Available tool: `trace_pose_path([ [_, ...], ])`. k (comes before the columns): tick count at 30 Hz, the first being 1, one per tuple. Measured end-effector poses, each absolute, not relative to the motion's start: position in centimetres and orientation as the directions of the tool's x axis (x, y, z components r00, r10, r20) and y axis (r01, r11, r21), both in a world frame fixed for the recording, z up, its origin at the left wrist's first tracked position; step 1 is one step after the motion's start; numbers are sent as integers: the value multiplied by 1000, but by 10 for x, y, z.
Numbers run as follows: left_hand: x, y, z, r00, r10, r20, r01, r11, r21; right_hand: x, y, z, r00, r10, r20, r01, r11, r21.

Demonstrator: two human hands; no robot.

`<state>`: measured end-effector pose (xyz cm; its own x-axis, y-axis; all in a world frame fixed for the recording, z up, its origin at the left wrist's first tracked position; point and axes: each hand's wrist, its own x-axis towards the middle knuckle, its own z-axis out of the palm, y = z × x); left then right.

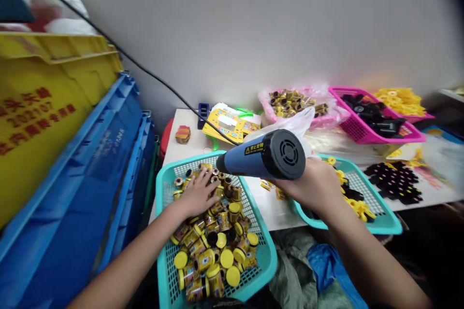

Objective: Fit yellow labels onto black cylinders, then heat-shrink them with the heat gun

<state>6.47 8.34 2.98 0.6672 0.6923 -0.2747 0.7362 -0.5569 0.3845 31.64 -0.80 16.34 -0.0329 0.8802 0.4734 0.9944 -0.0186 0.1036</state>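
My right hand point(311, 183) grips a blue and black heat gun point(246, 157); its round vented back end faces me and its nozzle points down and away to the left. A turquoise basket point(264, 251) holds many small jars point(217, 241) with yellow lids and printed yellow wrapping, lying in a jumble. Fingers spread, my left hand point(197, 195) lies on the jars at the far side of this basket. Whether its fingertips grip any single jar is not visible. The heat gun's handle is hidden behind its body and my right hand.
A black cord point(159, 79) crosses from upper left to the heat gun. Blue and yellow crates point(105, 159) stand at left. Another turquoise basket point(384, 215) holds yellow and black parts. Pink baskets point(391, 137) line the back, beside a pile of black pieces point(393, 183).
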Motion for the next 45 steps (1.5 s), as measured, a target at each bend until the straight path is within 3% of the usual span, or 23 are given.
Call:
trace_pose_path([
  [4, 39, 60, 39, 658, 632, -409, 748, -492, 444, 325, -14, 164, -66, 908, 414, 995, 31, 91],
  [9, -6, 17, 68, 740, 582, -337, 609, -366, 704, 336, -17, 155, -106, 907, 408, 994, 88, 63],
  [15, -33, 1, 57, 501, 860, -98, 542, -223, 810, 316, -3, 143, -132, 911, 391, 981, 177, -83],
  [20, -55, -3, 40, 192, 981, -14, 533, -92, 841, 291, 17, 143, -255, 865, 433, 951, 305, -49],
  [23, -61, -4, 32, 107, 994, 24, 498, -75, 864, 272, 34, 140, -287, 841, 458, 943, 333, -21],
  [30, -66, 1, 25, 75, 997, 32, 474, -64, 878, 252, 47, 145, -286, 865, 411, 942, 332, -43],
  [39, -74, 11, 5, 128, 990, 58, 485, -113, 867, 298, 25, 183, -240, 898, 370, 961, 165, 223],
  [45, -61, 9, 6, 139, 990, 21, 452, -82, 888, 300, 25, 180, -183, 934, 308, 975, 131, 182],
])
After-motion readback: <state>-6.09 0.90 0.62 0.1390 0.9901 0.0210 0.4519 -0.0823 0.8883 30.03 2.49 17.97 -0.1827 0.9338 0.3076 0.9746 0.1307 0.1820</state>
